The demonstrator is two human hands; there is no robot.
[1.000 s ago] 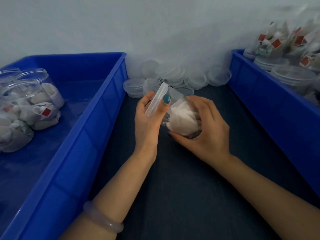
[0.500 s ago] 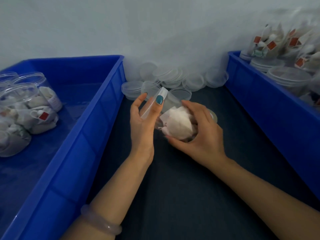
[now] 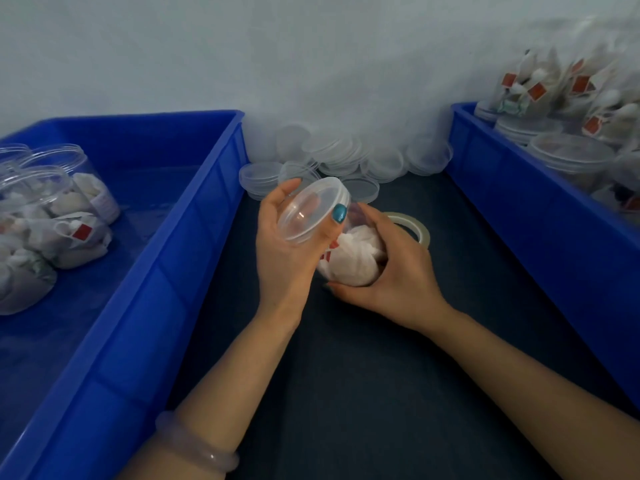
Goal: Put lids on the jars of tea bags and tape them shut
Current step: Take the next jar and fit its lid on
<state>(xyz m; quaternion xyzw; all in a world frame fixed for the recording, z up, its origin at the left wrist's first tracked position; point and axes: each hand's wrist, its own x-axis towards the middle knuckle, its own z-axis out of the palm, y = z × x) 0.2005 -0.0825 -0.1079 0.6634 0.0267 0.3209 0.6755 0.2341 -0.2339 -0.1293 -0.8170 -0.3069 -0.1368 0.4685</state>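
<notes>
The left hand [image 3: 287, 258] grips a clear lid [image 3: 308, 211] between thumb and fingers [image 3: 277, 199], tilted at the mouth of a jar [image 3: 360, 271] stuffed with white tea bags [image 3: 356, 247]. The right hand [image 3: 401, 275] holds that jar, fingers curled round it, over the dark counter [image 3: 346, 375]. A tape roll [image 3: 420, 233] lies just behind that hand. The left blue bin [image 3: 221, 174] holds open jars [image 3: 62, 202] of tea bags; the right blue bin [image 3: 512, 188] holds lidded jars [image 3: 568, 157]. Loose lids [image 3: 346, 157] pile by the wall.

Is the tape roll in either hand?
No, the tape roll lies on the table; the left hand holds a lid, the right hand the jar.
</notes>
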